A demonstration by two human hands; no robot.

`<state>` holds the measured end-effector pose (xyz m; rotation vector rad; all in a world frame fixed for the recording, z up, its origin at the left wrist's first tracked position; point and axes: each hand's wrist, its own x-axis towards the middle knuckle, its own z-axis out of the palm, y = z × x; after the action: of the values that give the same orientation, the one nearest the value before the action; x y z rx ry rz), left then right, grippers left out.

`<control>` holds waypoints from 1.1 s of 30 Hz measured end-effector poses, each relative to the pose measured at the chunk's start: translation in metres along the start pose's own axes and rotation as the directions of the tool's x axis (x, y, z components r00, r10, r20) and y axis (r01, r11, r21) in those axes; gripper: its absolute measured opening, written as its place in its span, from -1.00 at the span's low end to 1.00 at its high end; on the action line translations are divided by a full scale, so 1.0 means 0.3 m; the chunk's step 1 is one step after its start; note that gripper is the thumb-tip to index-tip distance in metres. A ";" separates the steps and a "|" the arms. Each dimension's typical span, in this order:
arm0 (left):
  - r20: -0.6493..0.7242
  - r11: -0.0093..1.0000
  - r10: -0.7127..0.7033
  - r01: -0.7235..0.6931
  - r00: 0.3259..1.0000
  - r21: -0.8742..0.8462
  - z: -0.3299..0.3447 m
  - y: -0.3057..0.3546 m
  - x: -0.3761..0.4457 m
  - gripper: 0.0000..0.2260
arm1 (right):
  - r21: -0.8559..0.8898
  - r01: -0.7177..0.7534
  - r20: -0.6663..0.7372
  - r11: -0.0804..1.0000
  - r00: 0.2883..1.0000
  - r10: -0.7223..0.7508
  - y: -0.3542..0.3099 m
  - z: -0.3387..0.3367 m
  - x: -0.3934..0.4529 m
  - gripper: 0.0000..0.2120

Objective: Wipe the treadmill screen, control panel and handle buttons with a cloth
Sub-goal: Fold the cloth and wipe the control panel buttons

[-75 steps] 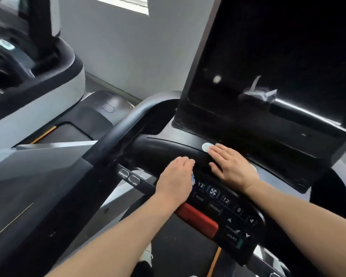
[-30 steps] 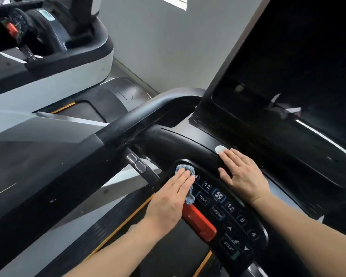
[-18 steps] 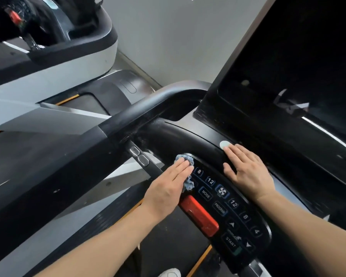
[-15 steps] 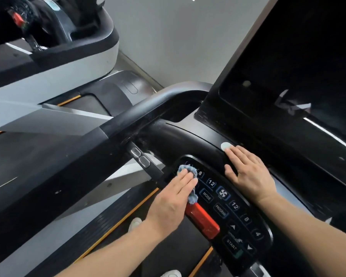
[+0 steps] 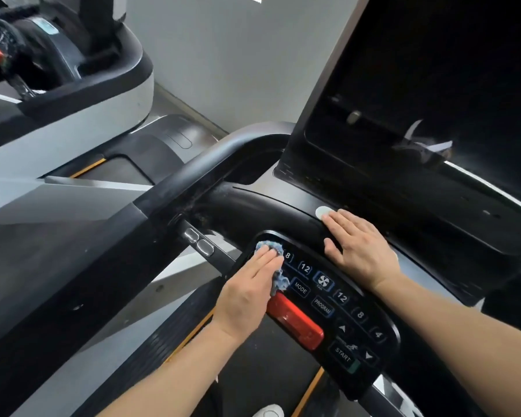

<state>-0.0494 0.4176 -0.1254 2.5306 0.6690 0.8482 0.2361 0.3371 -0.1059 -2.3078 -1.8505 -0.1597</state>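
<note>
Cloth, a crumpled blue-grey rag (image 5: 272,266), has been pushed back toward ten o'clock on the black oval control panel (image 5: 328,296) under the flat left hand (image 5: 247,293); the panel's right side looks unwiped. The right hand (image 5: 358,251) rests released at one o'clock.

Even daylight, glare streaks on the dark screen (image 5: 433,85), wide-angle bending at the edges.

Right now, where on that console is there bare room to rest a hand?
Bare: the black ledge between the screen and the control panel, left of the right hand. Crowded: the panel, with buttons, red key, cloth and left hand.
</note>
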 end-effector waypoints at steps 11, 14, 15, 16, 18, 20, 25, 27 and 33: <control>0.006 0.998 0.010 -0.010 1.000 0.066 -0.001 -0.030 0.008 -0.52 | 0.010 -0.016 0.032 1.000 0.999 0.016 -0.003 -0.009 -0.003 -0.43; 0.003 0.996 0.021 -0.021 1.000 0.082 0.007 -0.023 -0.047 -0.50 | 0.018 -0.023 0.037 1.000 0.999 0.022 -0.007 -0.009 -0.005 -0.43; 0.002 0.997 0.016 -0.017 1.000 0.073 0.000 -0.015 -0.095 -0.48 | 0.015 -0.023 0.035 1.000 0.999 0.022 -0.010 -0.008 -0.006 -0.43; 0.001 0.997 0.014 -0.014 1.000 0.079 -0.007 -0.006 -0.126 -0.47 | 0.006 -0.023 0.024 1.000 0.999 0.023 -0.011 -0.007 -0.004 -0.43; 0.001 0.997 0.006 -0.006 1.000 0.079 -0.001 -0.006 -0.088 -0.49 | 0.007 -0.027 0.006 1.000 1.000 0.027 -0.009 -0.010 0.001 -0.44; -0.007 0.996 -0.001 0.002 1.000 0.085 0.007 -0.011 0.001 -0.54 | 0.016 -0.012 0.000 1.000 1.000 0.012 -0.010 -0.012 -0.003 -0.45; 0.009 0.997 0.011 -0.011 1.000 0.072 -0.003 -0.008 -0.125 -0.50 | 0.038 -0.025 0.019 0.999 1.000 0.024 -0.010 -0.011 -0.008 -0.43; -0.019 0.997 0.011 -0.009 1.000 0.081 -0.005 -0.007 -0.111 -0.54 | 0.039 -0.024 0.007 0.999 1.000 0.023 -0.008 -0.013 -0.003 -0.43; -0.058 0.999 -0.025 0.027 0.998 0.037 0.035 0.010 0.004 -0.59 | 0.054 -0.005 0.007 0.999 1.000 0.004 -0.006 -0.007 -0.006 -0.42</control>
<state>-0.0409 0.4136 -0.1311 2.5333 0.7413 0.9108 0.2340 0.3355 -0.1041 -2.2790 -1.8296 -0.0997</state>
